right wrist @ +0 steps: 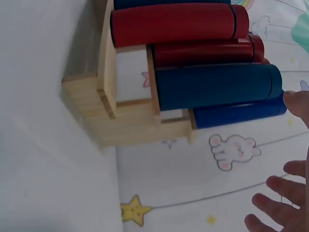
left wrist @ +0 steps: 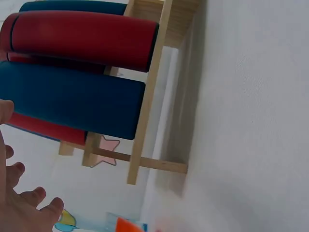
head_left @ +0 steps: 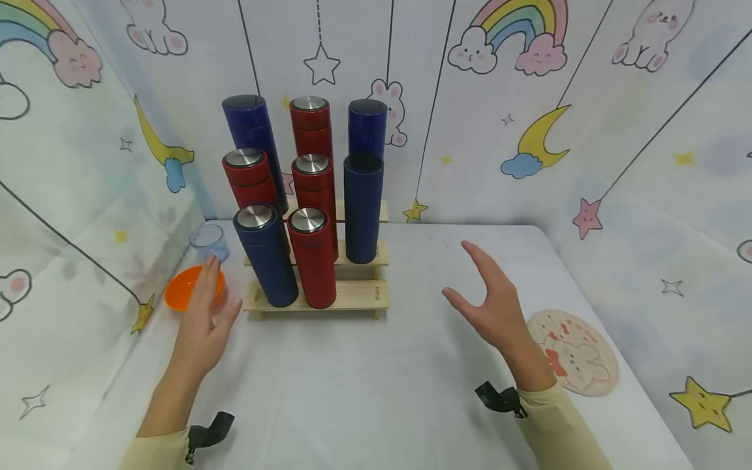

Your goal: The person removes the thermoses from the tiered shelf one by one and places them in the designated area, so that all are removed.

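Observation:
A stepped wooden rack (head_left: 363, 295) carries several red and blue vacuum flasks on three tiers. On its lowest tier stand a blue flask (head_left: 267, 258) and a red flask (head_left: 313, 261), with the right end of that tier bare. My left hand (head_left: 202, 326), fingers extended and thumb apart, hovers left of the rack, partly covering an orange bowl (head_left: 181, 288). To the right of the rack my right hand (head_left: 496, 303) is held in the air, thumb and fingers spread, holding nothing. The front blue flask (left wrist: 72, 99) shows close to the left fingertips in the left wrist view.
Behind the orange bowl sits a clear bluish glass (head_left: 209, 241). A round bunny-print mat (head_left: 578, 356) lies at the table's right edge, beneath the right forearm. Printed cloth (head_left: 482, 130) hangs behind and along both sides of the white table (head_left: 364, 391).

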Available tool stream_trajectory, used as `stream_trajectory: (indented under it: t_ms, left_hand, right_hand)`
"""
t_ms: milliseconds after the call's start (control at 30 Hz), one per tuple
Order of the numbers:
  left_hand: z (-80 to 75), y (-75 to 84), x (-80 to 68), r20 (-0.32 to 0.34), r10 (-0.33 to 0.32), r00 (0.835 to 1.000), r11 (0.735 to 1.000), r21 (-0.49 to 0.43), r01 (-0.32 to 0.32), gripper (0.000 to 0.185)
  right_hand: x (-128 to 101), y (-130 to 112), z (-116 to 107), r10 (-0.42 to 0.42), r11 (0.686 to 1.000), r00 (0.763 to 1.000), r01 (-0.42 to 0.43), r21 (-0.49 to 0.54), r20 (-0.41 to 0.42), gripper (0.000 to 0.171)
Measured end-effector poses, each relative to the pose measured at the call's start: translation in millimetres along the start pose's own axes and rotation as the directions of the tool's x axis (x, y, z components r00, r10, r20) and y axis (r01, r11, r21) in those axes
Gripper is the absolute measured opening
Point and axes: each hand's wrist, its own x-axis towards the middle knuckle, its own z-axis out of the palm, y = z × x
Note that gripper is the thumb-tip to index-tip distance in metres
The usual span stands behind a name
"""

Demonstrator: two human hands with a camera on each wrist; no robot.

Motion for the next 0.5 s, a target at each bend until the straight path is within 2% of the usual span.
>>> stream_trajectory:
  t_ms: [100,300,500]
  left_hand:
    - [7.0,-6.1,4.6,-0.002,-0.039,0.999,0.994,-0.098,0.039,0.075]
    - [19.5,-19.0,13.0,0.001,-0.064,0.998,0.962,-0.264,0.062,0.066]
    - [33.7,-33.3,16.6,-0.013,-0.07,0.997,0.902,-0.427,0.058,0.063]
  right_hand:
    - [8.6,-6.5,10.9,-0.021,0.997,1.0,0.021,0.075,0.006,0.086]
    - [21.8,-15.5,33.0,-0.073,0.976,0.996,0.061,0.21,0.051,0.08]
    - [27.9,-21.6,49.4,-0.094,0.947,0.993,0.07,0.314,0.064,0.073]
